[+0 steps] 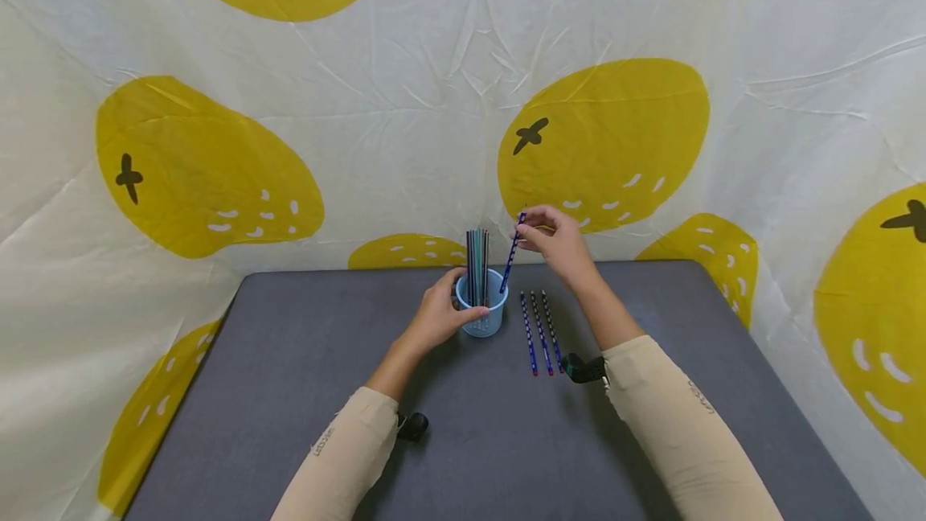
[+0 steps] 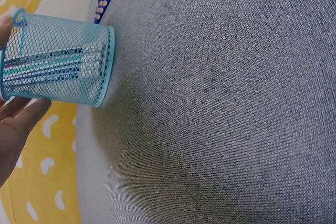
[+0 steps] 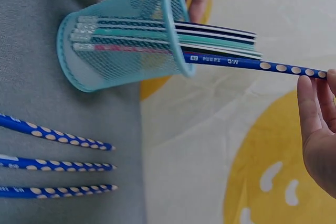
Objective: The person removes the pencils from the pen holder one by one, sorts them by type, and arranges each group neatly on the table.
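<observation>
A light blue mesh pencil cup (image 1: pixel 483 324) stands near the table's back edge, holding several dark and teal pencils (image 3: pixel 215 38) upright. My left hand (image 1: pixel 439 308) grips the cup's rim from the left, thumb in front and fingers behind. Between thumb and fingertips, my right hand (image 1: pixel 553 235) pinches a blue pencil (image 3: pixel 236 62) with pale oval dots near its upper end. That pencil's lower end is inside the cup's mouth, leaning to the right. Three matching blue pencils (image 1: pixel 538 332) lie side by side on the table right of the cup, tips pointing away.
The dark grey table (image 1: pixel 304 392) reaches a white curtain (image 1: pixel 405 175) printed with yellow fruit at its back edge. Small black devices (image 1: pixel 582 368) are worn at both wrists, below beige sleeves (image 1: pixel 680 416).
</observation>
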The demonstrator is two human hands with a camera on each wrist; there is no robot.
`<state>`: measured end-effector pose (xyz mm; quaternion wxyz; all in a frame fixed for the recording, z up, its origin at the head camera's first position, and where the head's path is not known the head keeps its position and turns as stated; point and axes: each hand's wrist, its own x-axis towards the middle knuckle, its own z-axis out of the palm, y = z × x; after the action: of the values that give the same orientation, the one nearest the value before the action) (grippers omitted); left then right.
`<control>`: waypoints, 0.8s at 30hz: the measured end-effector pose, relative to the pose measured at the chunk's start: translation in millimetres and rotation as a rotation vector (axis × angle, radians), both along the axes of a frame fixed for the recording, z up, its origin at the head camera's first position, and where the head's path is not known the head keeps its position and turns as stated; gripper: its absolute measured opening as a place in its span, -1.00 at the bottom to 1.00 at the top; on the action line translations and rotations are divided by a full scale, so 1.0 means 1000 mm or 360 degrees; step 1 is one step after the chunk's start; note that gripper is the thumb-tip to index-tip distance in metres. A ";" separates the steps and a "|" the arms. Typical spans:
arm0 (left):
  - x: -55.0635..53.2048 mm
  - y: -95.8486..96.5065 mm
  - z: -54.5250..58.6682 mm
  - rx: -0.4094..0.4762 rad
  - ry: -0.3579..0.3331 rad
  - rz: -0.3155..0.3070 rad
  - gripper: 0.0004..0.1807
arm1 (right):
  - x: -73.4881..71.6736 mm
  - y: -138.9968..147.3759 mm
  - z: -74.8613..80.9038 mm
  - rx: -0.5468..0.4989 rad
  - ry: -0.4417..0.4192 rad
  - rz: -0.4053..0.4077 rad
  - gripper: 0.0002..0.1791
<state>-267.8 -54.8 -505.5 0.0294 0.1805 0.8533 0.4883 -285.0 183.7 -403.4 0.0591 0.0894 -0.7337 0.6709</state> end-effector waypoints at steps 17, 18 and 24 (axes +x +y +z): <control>-0.001 0.003 0.000 0.0009 0.0001 -0.0053 -0.06 | 0.013 0.056 0.006 0.0022 0.0088 -0.0103 -0.59; -0.001 0.003 0.000 0.0009 -0.0003 -0.0055 -0.05 | 0.013 0.058 0.004 0.0058 0.0080 -0.0118 -0.59; -0.002 0.002 0.002 0.0000 -0.0004 -0.0033 -0.05 | 0.013 0.074 -0.015 0.0260 0.0031 -0.0173 -0.57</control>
<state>-269.4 -52.3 -503.8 0.0355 0.1889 0.8514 0.4881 -271.6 257.8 -417.9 0.0949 0.0604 -0.7891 0.6038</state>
